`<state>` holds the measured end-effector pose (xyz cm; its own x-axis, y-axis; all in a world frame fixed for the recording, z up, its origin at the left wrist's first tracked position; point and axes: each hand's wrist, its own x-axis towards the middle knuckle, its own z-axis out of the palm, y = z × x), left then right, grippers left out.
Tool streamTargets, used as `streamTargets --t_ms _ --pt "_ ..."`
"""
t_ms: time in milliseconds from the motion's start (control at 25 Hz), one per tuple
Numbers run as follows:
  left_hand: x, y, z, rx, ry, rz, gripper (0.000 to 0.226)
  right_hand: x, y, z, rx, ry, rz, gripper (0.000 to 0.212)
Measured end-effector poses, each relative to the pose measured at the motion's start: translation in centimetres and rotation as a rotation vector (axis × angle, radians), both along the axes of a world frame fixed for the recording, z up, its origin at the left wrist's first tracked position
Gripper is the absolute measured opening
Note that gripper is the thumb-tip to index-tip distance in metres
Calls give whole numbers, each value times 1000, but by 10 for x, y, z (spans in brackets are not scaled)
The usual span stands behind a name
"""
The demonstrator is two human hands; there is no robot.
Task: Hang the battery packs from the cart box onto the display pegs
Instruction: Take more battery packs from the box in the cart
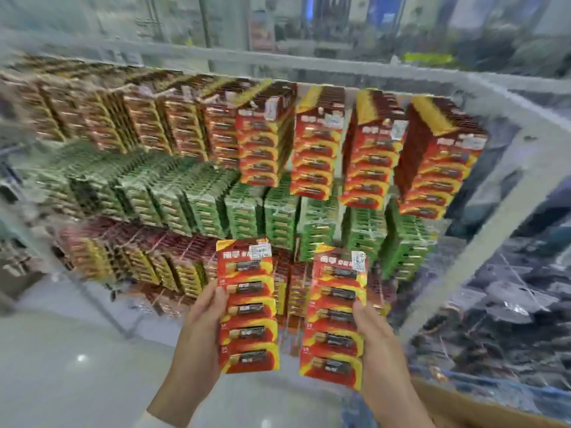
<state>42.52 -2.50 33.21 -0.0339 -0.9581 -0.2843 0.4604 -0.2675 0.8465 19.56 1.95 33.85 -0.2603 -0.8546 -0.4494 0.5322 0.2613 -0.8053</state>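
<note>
- Head view: your left hand [202, 332] holds the left battery strip [248, 307] upright by its left edge. The grip is pinching it, with the thumb on the front and the fingers hidden behind.
- Your right hand [375, 344] holds the right battery strip [336, 316] by its right edge, tilted a little. The grip is pinching it the same way, thumb on the front.
- Both strips are red and yellow, with battery cells stacked one above another and a white price sticker [261, 252] near the top. They hang side by side, close but apart.
- You hold both strips in front of the lower part of the display rack [506, 186], near its right end.
- On the rack, the top row is full of red packs [318, 156] and the middle row of green packs [247, 208]. The bottom row of red-and-gold packs [185, 273] sits just behind your strips.
- Much of the rack's left side is blurred, so you cannot read the packs there.
- A cardboard box [482, 409] shows its edge under your right forearm.
- Pale glossy floor [61, 350] lies below the rack's left end.
</note>
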Motion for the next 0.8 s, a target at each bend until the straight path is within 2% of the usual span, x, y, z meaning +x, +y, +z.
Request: streamTargets --t_ms 40,80,200,320,360,440,480,600,720,800 --pt "31 -5 3 -4 -6 42 32 31 -15 2 -9 10 19 23" --pt "61 -9 5 -5 -7 79 33 63 -29 4 -21 -5 45 28" --pt "141 -20 6 6 -14 183 36 147 -63 -4 -46 -61 107 60" --pt "220 -29 7 -16 -30 295 36 234 -90 -6 -94 -22 227 101" --pt "244 -31 8 -18 -26 318 39 257 -98 -4 -111 -27 277 104" --pt "283 -34 12 -9 -21 352 40 293 -112 1 -115 -40 314 87" --pt "297 -36 15 -4 -20 371 39 305 -119 1 -106 -48 324 85" --pt "339 -49 23 -5 -24 439 27 346 -149 7 -78 -24 384 93" --pt "367 -70 30 -20 -68 459 23 377 -185 16 -78 -83 437 76" --pt "380 -90 35 -25 -84 444 24 393 -208 16 -86 -48 450 93"
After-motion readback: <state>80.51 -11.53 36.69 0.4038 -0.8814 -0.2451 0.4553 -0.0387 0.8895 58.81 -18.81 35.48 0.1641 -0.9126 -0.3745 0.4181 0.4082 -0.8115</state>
